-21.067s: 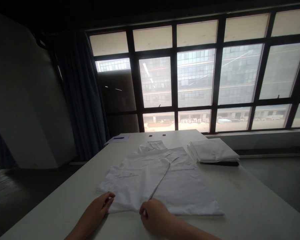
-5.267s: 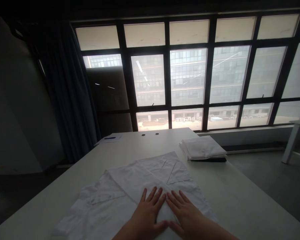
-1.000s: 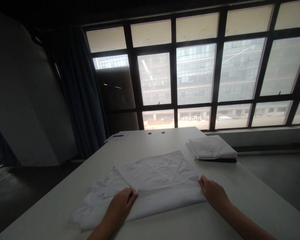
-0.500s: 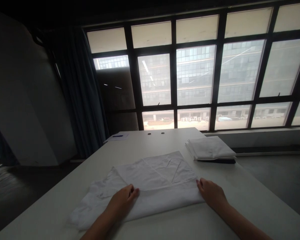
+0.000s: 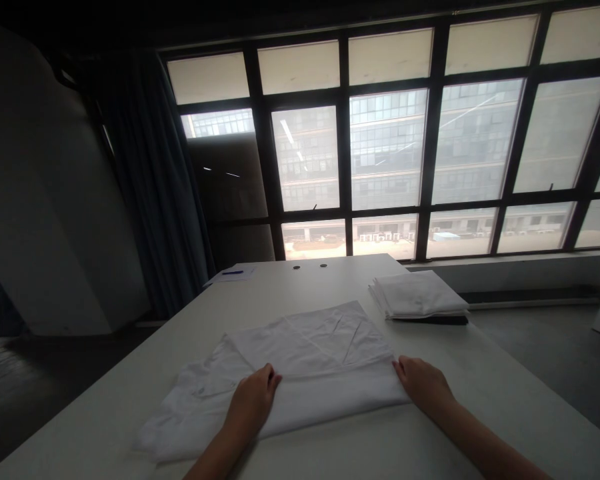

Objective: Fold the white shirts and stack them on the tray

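Observation:
A white shirt (image 5: 325, 393), partly folded, lies across the near part of the white table, its loose, creased end toward the left. Small round buttons show faintly near that end. My left hand (image 5: 254, 400) is closed on the front fold, left of the shirt's middle, with thumb and fingers pinched together. At the right edge, my right hand (image 5: 423, 381) pinches the corner of the same fold. Both hands rest low, close to the tabletop. The fabric gripped inside the fingers is mostly hidden.
A stack of folded white cloth (image 5: 420, 295) with a black layer beneath sits at the table's right side. Paper with a blue pen (image 5: 233, 272) lies at the far left corner. Two round holes pierce the far end of the table (image 5: 280, 283). A dark curtain (image 5: 155, 200) hangs left of the windows.
My left hand has turned slightly more upright and shifted a little to the right along the fold. My right hand stays at the corner. The view has moved slightly.

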`<state>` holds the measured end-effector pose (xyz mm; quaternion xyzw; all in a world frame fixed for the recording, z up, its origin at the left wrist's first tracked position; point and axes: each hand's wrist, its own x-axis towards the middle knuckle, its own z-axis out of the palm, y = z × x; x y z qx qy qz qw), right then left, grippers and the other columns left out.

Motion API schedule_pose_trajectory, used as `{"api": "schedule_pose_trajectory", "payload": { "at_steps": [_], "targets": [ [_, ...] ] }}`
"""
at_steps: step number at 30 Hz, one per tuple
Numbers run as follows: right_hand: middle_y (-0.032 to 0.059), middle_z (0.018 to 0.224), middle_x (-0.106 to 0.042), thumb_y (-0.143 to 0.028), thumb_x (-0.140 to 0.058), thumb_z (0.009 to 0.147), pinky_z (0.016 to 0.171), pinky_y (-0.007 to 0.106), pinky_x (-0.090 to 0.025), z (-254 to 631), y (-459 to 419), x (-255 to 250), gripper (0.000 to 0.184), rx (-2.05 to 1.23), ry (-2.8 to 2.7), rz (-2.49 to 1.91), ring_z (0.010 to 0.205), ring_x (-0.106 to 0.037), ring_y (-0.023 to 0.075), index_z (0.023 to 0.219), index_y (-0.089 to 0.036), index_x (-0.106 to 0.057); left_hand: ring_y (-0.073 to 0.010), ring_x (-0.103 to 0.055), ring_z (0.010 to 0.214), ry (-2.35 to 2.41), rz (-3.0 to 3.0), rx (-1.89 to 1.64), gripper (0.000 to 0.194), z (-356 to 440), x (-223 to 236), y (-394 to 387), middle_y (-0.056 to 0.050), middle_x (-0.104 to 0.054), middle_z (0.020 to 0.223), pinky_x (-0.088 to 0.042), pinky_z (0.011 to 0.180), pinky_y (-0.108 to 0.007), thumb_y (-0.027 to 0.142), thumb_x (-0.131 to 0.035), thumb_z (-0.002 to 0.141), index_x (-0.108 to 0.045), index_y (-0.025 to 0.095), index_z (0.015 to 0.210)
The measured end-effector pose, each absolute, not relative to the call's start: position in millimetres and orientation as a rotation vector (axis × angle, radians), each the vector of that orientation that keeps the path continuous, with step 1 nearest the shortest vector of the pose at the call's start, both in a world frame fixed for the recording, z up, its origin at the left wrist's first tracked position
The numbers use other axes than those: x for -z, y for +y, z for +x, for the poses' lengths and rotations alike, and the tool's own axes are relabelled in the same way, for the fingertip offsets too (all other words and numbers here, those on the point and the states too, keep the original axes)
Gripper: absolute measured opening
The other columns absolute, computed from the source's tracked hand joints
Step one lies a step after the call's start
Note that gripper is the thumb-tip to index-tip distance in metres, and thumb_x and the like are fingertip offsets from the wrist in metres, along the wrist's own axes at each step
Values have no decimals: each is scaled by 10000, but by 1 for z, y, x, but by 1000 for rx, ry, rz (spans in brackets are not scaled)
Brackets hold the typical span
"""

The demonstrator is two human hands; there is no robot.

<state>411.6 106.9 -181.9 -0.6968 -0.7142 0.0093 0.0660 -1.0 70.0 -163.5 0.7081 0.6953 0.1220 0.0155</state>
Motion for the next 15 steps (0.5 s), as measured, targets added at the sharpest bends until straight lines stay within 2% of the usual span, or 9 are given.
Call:
{"api": "schedule_pose_trajectory", "payload": {
  "at_steps": [15],
  "targets": [
    [122,934,-722,-386,-309,1030,732,325,-475,415,110,184,436,-28,-2152,-2097,862,-696,246,946,-179,-683,-244,-694,869,2286,2164,-324,323,1,167,72,-84,-738,933,-378,760,-333,335,-280,1048,-563,219,944]
  ]
}}
